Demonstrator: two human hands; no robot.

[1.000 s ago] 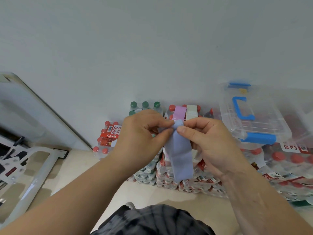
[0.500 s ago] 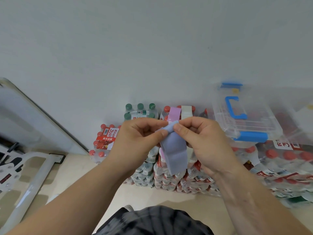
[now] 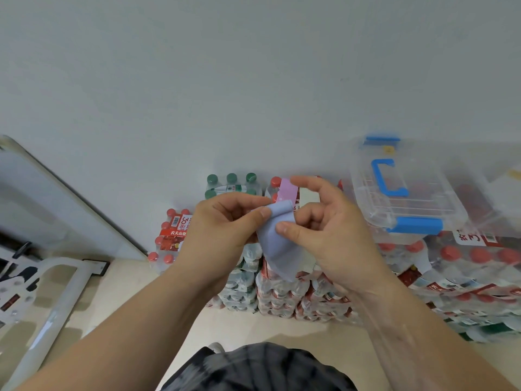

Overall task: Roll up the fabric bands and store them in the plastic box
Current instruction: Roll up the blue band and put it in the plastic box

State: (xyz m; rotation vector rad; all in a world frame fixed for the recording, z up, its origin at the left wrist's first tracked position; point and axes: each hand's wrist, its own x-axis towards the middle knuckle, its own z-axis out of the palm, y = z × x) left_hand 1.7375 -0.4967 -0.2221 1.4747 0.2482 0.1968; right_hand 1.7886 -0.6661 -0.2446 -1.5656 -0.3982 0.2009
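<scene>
Hands meet over a pale blue fabric band (image 3: 277, 246), held up in front of stacked, shrink-wrapped water bottle packs (image 3: 282, 292). The left hand (image 3: 222, 230) pinches the band's upper edge between thumb and bent fingers, where the cloth curls over into a small roll. The right hand (image 3: 332, 235) presses its thumb against the front of the band just below that roll. Its lower fingers are curled behind the cloth and its index finger is lifted clear above. The rest of the band hangs loose below both hands. Just behind the fingertips, a pink band (image 3: 288, 190) and a white band (image 3: 306, 197) lie side by side on top of the bottle packs. To the right of the right hand, and beyond it, a clear plastic box (image 3: 423, 210) sits on more packs, topped by a lid with a blue handle and blue latches. Left of the left hand, a white frame (image 3: 56, 292) rests on the pale floor (image 3: 253, 328) below a plain wall (image 3: 253, 80).
</scene>
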